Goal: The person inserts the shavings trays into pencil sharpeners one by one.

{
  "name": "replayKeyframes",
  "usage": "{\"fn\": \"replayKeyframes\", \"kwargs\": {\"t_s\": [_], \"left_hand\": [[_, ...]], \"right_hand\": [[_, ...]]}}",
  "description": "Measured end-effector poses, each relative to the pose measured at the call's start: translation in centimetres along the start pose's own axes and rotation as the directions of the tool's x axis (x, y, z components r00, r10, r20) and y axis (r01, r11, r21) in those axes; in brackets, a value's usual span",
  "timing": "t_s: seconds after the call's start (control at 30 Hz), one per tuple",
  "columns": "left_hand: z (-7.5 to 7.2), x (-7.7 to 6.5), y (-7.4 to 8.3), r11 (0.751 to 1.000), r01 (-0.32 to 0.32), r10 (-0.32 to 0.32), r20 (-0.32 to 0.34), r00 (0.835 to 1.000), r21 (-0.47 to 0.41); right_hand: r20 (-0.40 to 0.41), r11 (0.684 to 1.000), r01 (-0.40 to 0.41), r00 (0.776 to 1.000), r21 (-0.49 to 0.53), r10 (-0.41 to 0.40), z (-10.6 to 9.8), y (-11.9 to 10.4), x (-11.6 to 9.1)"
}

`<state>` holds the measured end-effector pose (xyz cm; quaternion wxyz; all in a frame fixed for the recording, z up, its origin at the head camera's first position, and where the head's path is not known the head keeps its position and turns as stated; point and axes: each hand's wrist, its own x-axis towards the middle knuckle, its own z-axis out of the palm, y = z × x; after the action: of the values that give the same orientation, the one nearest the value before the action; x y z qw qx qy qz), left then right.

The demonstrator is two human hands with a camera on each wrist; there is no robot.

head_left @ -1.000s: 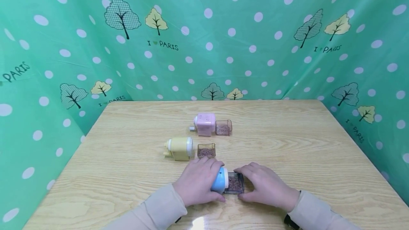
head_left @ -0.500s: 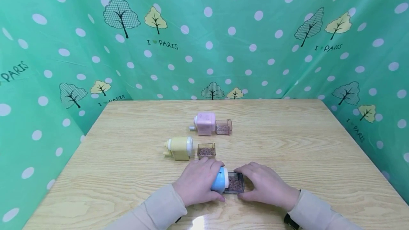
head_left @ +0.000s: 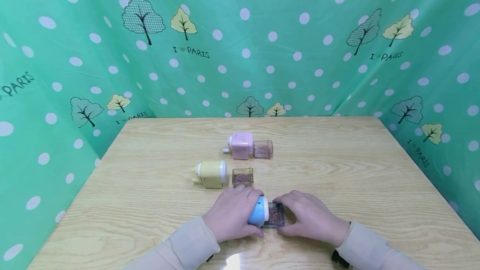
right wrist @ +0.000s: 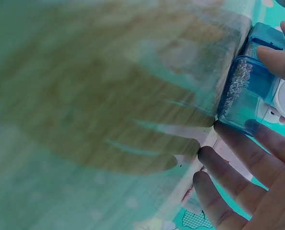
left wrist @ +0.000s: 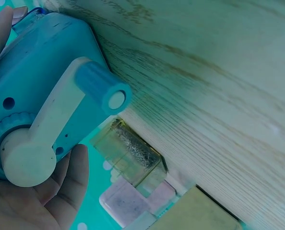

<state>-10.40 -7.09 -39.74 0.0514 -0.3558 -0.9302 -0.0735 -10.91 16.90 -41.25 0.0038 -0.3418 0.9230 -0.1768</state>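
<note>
My left hand (head_left: 232, 211) grips the body of a blue hand-crank pencil sharpener (head_left: 257, 213) near the front of the table. The left wrist view shows its pale crank handle (left wrist: 58, 103) with a blue knob, on the side away from the drawer. Between thumb and fingertips, my right hand (head_left: 315, 220) pinches the sharpener's clear dark shavings drawer (head_left: 273, 225), which sticks partly out of its right end. Shavings lie along the drawer (right wrist: 262, 74) in the right wrist view. Part of the sharpener is hidden under my left hand.
Behind the left hand stands a yellow sharpener (head_left: 211, 175), its drawer (head_left: 243, 171) of shavings apart to the right. Farther back is a pink sharpener (head_left: 241, 145) with its drawer (head_left: 263, 143) beside it. A green dotted curtain (head_left: 258, 82) surrounds the wooden table (head_left: 337, 161).
My right hand has shifted slightly left, bringing the drawer a little farther into the blue sharpener. The left hand has stayed in place.
</note>
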Motion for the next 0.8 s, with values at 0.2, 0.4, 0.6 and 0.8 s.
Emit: {"fn": "replayKeyframes", "kwargs": {"t_s": [0.2,0.4,0.6,0.8], "left_hand": [[0.09,-0.02,-0.03,1.000,0.002,-0.002,-0.002,1.000,-0.004],[0.15,-0.02,-0.05,1.000,0.001,-0.001,-0.005,1.000,-0.001],[0.18,0.01,-0.05,1.000,0.000,0.000,-0.007,1.000,-0.001],[0.24,0.02,-0.11,1.000,-0.003,0.003,-0.012,1.000,0.001]], "right_hand": [[-0.004,1.000,0.010,1.000,0.002,-0.010,0.20,-0.08,0.25],[0.011,1.000,-0.003,1.000,0.022,0.002,0.26,-0.29,0.41],[0.007,1.000,0.007,1.000,0.019,-0.007,0.36,-0.40,0.62],[0.011,1.000,-0.003,1.000,0.011,0.003,0.44,-0.40,0.61]]}}
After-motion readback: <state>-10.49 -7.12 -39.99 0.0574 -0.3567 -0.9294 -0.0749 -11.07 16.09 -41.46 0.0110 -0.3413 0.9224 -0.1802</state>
